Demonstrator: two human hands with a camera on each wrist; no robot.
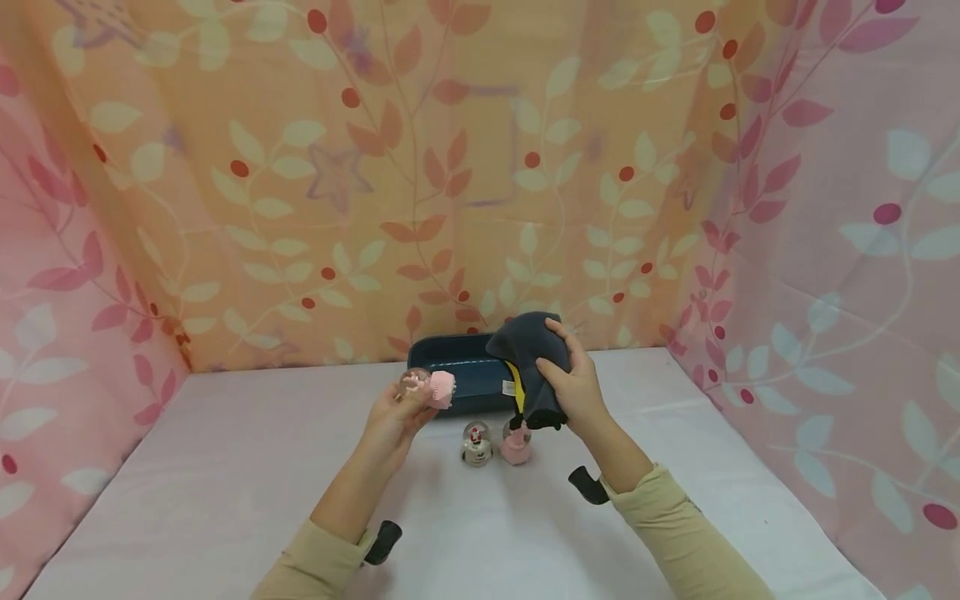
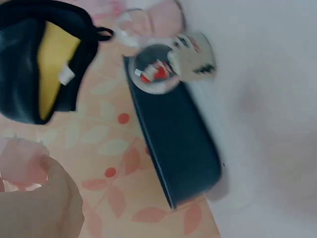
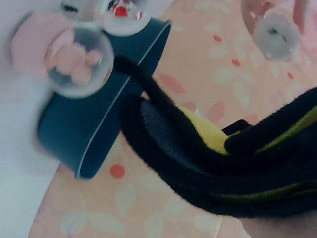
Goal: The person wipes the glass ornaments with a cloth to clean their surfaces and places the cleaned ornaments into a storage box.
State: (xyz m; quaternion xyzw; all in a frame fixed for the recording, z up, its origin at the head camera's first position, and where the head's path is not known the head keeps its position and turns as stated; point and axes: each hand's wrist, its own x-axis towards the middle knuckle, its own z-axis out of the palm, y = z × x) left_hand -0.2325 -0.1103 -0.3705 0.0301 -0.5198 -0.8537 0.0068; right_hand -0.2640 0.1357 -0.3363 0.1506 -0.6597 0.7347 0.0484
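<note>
My left hand (image 1: 390, 427) pinches a pink snow globe (image 1: 442, 390) on its side, the clear dome to the left and the base to the right. In my right hand (image 1: 581, 387) is a dark grey soft pouch (image 1: 531, 354), held up with its yellow lining (image 2: 58, 64) and a small white tag showing at the opening. Whether anything lies inside the pouch, I cannot tell. Below it on the table stand a white snow globe with a red figure (image 1: 477, 444) and another pink snow globe (image 1: 515, 447), side by side, the pink one partly covered by the pouch.
A dark blue oblong basin (image 1: 467, 379) stands at the back of the white table (image 1: 247, 483), behind the two standing globes and partly hidden by the pouch. Patterned curtains (image 1: 375, 208) close off the back and both sides. Black wrist straps or mounts (image 1: 588, 486) stick out below both wrists.
</note>
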